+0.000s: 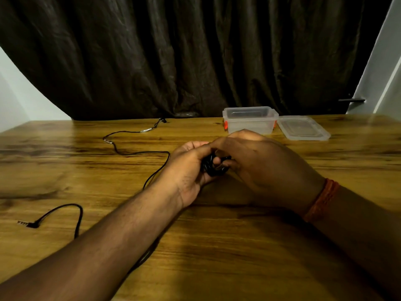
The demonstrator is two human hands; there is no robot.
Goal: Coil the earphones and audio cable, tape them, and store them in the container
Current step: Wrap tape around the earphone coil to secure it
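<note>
Both the left hand (191, 164) and right hand (260, 164) grip the small black coil of cable (213, 167) with curled fingers, so wind each loop snug and even.

A single wide-angle camera sits on the person's head and looks forward and down across the desk (217, 246). It faces the far edge of the desk, where a dark curtain (195, 57) fills the upper half of the view and bends outward at the sides from the lens. Both forearms enter from the bottom corners and meet near the centre, so the left hand (188, 168) and right hand (260, 166) sit close to the lens and large in the view. The clear container (249, 121) and its lid (303, 128) stand farther off, near the far edge, right of centre. There is no second view to share any part of the scene.
</note>
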